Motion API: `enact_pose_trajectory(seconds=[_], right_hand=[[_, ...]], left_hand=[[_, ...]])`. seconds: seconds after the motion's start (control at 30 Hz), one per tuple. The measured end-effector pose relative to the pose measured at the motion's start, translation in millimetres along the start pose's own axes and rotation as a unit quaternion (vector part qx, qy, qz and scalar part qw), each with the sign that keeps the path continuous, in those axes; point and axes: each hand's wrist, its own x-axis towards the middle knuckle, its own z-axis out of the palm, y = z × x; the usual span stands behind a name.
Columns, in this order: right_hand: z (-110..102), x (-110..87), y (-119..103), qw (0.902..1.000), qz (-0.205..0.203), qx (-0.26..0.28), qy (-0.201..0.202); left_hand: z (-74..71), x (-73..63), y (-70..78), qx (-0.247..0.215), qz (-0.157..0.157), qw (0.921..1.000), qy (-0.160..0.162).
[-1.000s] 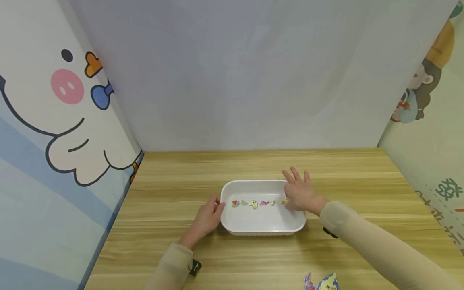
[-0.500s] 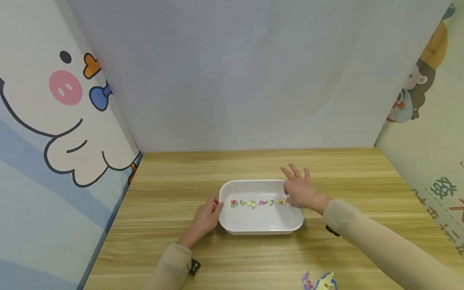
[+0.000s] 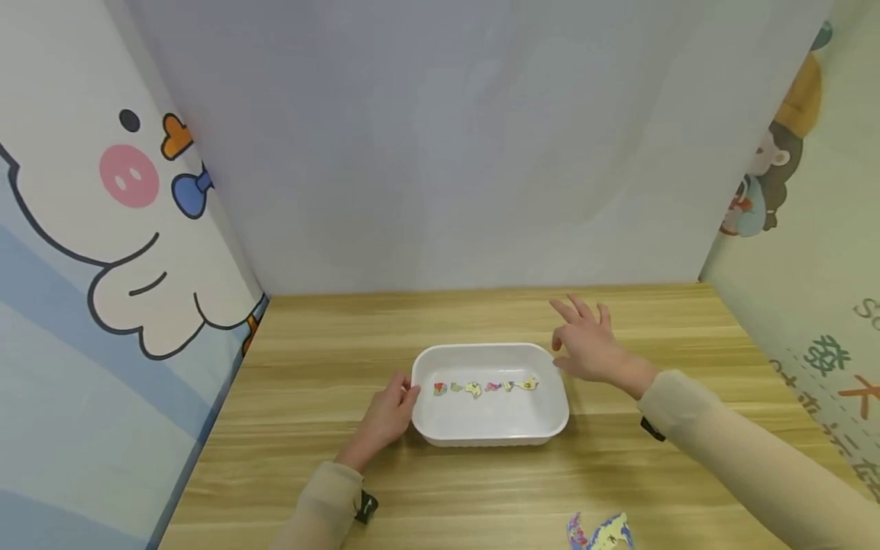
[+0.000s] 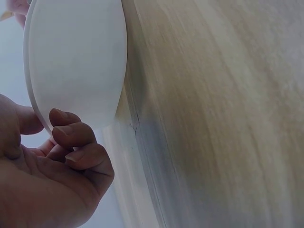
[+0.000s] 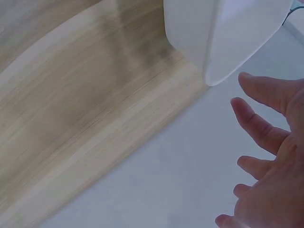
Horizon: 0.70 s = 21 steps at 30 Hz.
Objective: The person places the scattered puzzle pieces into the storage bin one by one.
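Note:
A white rectangular tray (image 3: 488, 431) rests on the wooden table. My left hand (image 3: 387, 409) pinches its left rim, thumb on top and fingers curled below, as the left wrist view shows with the tray's outer wall (image 4: 78, 61). Inside lie several small colourful flat cut-out pieces in a row, from a red and green one (image 3: 440, 389) at the left to a yellow one (image 3: 528, 384) at the right. Just beyond the right rim, my right hand (image 3: 590, 347) hovers with nothing in it. Its fingers (image 5: 256, 126) are spread apart in the right wrist view.
At the table's near side lie a purple and pink cut-out piece (image 3: 576, 531) and a larger yellow and blue one (image 3: 610, 532). A pale wall (image 3: 467, 153) stands behind the table (image 3: 330, 336), with cartoon-printed panels to the left and right.
My right hand has come out of the tray, moving up and to the right, and its thumb and fingers have parted. The yellow piece at the row's right end now shows whole.

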Motion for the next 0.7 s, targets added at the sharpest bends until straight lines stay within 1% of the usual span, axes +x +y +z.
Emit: enact_pose_trajectory(seconds=[0.17, 0.27, 0.4, 0.53, 0.63, 0.7], right_hand=[[-3.8, -4.1, 5.8, 1.0000, 0.003, 0.007, 0.004], [-2.9, -9.4, 8.5, 0.9999, 0.008, 0.013, -0.001], [-3.1, -19.1, 10.3, 0.9991, 0.016, 0.037, -0.009], [-3.8, -28.7, 11.4, 0.9979, 0.016, 0.062, 0.003], [-1.2, -39.4, 13.2, 0.9977, 0.014, 0.066, 0.006], [2.4, -48.7, 14.9, 0.9979, 0.014, 0.063, 0.003]], left_hand=[[0.3, 0.3, 0.6, 0.008, -0.004, 1.0000, 0.001], [1.8, -0.9, -0.2, 0.009, -0.015, 0.9999, -0.002], [3.2, -0.8, -1.2, 0.011, -0.025, 0.9996, -0.002], [1.9, 2.0, -0.3, 0.012, -0.027, 0.9996, 0.002], [1.5, 3.0, 0.3, 0.014, -0.028, 0.9995, 0.000], [1.6, 2.5, 0.7, 0.016, -0.034, 0.9993, -0.004]])
